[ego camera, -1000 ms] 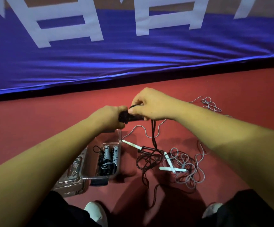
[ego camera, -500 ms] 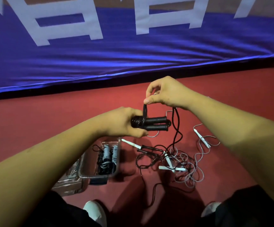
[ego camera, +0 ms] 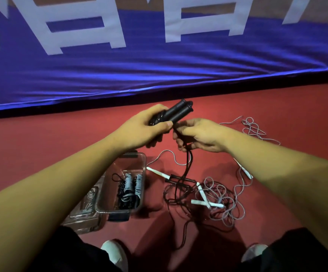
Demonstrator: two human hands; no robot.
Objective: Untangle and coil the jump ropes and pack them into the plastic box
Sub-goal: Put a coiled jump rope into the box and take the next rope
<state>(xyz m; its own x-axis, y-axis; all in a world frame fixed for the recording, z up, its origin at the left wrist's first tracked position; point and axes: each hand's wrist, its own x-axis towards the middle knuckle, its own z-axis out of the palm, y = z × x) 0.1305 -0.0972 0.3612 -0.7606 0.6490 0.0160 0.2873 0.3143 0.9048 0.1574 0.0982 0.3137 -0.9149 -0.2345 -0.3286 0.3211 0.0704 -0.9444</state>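
Two black handles (ego camera: 179, 112) fill the grip of our left hand (ego camera: 145, 130); our right hand (ego camera: 200, 134) pinches one black cord (ego camera: 187, 165).

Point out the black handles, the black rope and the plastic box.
black handles (ego camera: 179, 112), head view, midway along the paired grips.
black rope (ego camera: 188, 163), head view, on the hanging stretch above the floor pile.
plastic box (ego camera: 127, 163), head view, on its bare far end.

We see a smooth red floor (ego camera: 41, 150) carrying a clear rectangular plastic box (ego camera: 134, 163) just below the left hand (ego camera: 143, 130). Below the right hand (ego camera: 200, 136), a tangle of thin grey and black jump ropes (ego camera: 203, 194) lies on it.
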